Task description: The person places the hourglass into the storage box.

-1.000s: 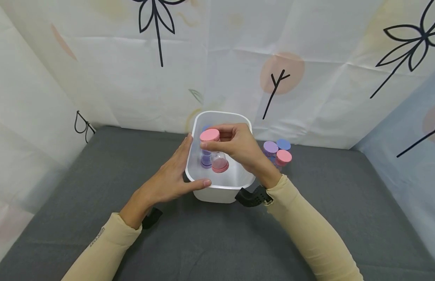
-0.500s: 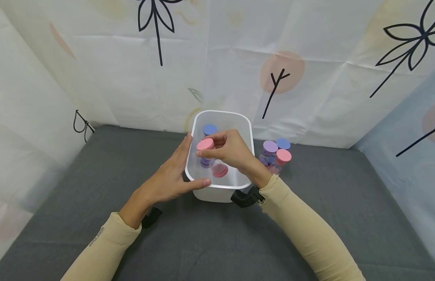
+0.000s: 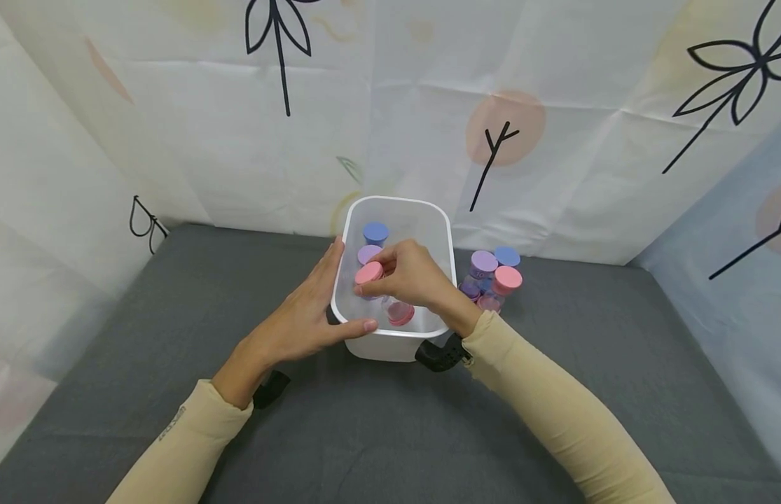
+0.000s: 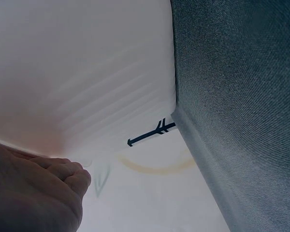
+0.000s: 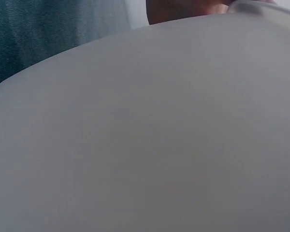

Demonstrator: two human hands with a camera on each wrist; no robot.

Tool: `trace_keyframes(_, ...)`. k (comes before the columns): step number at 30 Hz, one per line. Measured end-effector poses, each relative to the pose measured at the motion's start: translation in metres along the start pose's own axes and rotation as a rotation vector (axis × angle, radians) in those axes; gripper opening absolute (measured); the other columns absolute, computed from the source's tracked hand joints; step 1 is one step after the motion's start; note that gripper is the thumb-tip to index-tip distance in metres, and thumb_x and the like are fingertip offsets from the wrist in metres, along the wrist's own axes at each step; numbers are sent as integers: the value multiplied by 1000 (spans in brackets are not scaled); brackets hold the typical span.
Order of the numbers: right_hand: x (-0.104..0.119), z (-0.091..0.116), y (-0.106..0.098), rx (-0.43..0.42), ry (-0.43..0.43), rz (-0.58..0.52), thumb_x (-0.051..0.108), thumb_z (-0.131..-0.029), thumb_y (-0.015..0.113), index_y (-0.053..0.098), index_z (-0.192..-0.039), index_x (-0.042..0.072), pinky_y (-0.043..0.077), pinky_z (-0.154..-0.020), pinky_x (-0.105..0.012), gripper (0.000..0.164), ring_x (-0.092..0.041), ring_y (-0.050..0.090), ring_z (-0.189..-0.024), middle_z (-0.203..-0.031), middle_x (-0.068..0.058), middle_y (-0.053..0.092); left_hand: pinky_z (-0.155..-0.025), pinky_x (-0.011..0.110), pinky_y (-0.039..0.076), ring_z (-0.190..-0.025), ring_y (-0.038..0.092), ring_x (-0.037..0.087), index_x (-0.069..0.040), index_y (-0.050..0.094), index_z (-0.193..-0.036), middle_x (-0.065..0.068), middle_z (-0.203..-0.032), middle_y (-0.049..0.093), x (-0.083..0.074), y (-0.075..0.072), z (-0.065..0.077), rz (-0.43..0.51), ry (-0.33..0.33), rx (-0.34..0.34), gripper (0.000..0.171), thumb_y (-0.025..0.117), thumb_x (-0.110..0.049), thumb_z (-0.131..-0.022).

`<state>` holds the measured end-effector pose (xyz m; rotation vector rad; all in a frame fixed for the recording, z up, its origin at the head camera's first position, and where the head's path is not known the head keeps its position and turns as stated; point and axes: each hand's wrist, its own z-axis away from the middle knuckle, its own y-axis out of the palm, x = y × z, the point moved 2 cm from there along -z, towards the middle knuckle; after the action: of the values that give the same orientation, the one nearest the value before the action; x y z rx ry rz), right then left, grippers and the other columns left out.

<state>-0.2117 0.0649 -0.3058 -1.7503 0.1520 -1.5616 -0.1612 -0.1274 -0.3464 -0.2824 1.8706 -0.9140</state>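
A white plastic bin (image 3: 390,346) stands mid-table. My left hand (image 3: 302,308) lies along its left side, fingers straight and thumb on the near rim; the left wrist view shows those fingers (image 4: 67,176) against the outer wall. Inside the bin, my right hand (image 3: 412,276) pinches a sand timer (image 3: 368,273) by its pink top end. This timer is tilted, its clear bulb and other pink end (image 3: 401,313) toward me. Behind it are a purple sand timer (image 3: 368,253), partly hidden by my fingers, and a blue sand timer (image 3: 375,232).
Outside the bin, close to its right side, stands a cluster of purple (image 3: 484,264), blue (image 3: 506,255) and pink (image 3: 507,280) sand timers. Dark grey cloth (image 3: 377,434) covers the table. A patterned white curtain (image 3: 415,133) hangs behind. The bin wall (image 5: 159,121) fills the right wrist view.
My right hand has lowered the pink sand timer into the bin and nearer to me, uncovering the blue and purple tops behind. My left hand has stayed on the bin.
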Motion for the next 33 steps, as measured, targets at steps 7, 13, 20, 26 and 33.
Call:
trace_keyframes(7, -1, -4, 2, 41, -12, 24, 21, -79, 89, 78, -92, 6, 51, -64, -28, 23, -15, 62, -71, -76, -1, 71, -118, 59, 19, -155, -1, 18, -23, -12, -162, -5, -169, -10, 1, 0, 0, -4, -3, 3, 120, 74, -58, -87)
trace_keyframes(13, 1, -7, 5, 56, 7, 51, 20, -79, 89, 78, -97, 5, 50, -64, -27, 26, -14, 62, -72, -77, 0, 72, -118, 58, 19, -155, -1, 18, -22, -12, -162, -6, -169, -11, 2, 0, 0, -8, -6, 3, 120, 74, -59, -87)
trace_keyframes(20, 2, -9, 5, 43, 12, 87, 20, -80, 89, 78, -98, 4, 48, -63, -25, 26, -14, 60, -71, -77, -1, 72, -118, 59, 19, -155, -2, 17, -23, -12, -162, -6, -169, -10, 2, 0, 0, 1, -2, 3, 120, 74, -59, -87)
trace_keyframes(26, 3, -8, 6, 32, 13, 131, 20, -79, 90, 79, -99, 4, 48, -62, -24, 28, -13, 61, -71, -78, 1, 72, -118, 58, 19, -154, -2, 17, -24, -11, -162, -6, -169, -10, 2, 0, -1, 9, 6, -5, 119, 74, -58, -86)
trace_keyframes(33, 2, -9, 7, -7, 12, 258, 22, -77, 90, 81, -95, 7, 41, -59, -25, 25, -13, 56, -70, -73, 3, 72, -119, 56, 18, -154, -2, 16, -22, -10, -163, -4, -169, -9, 1, 1, 0, 3, 9, -11, 119, 73, -58, -87)
